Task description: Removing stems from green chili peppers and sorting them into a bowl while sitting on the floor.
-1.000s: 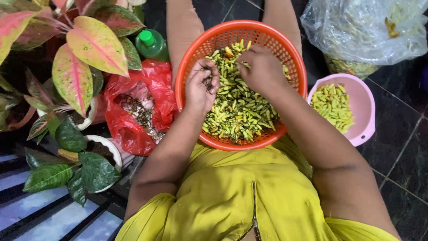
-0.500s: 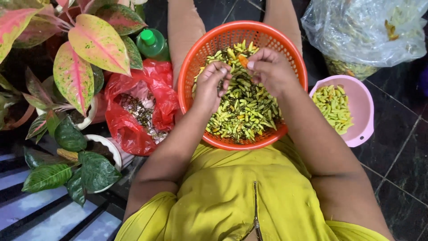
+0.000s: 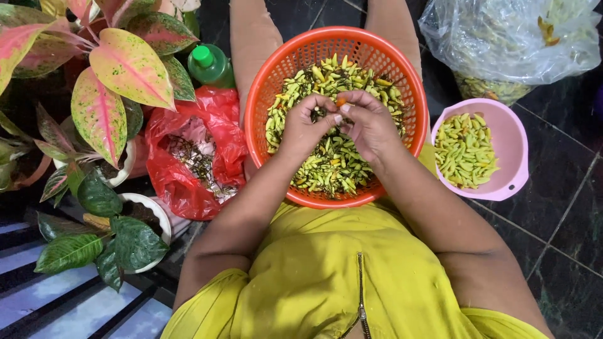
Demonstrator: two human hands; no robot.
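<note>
Hands meet over orange basket (image 3: 270, 94) — left hand (image 3: 306, 125) and right hand (image 3: 370, 122) pinching small orange chili (image 3: 340, 100), likely de-stemming; next needs firm twist.

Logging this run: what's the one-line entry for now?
hands: left and right pinch orange chili | over: orange basket | right: pink bowl

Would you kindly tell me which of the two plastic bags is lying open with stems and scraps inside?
The red plastic bag, left of the orange basket, holds the scraps; the clear plastic bag is at upper right.
</note>
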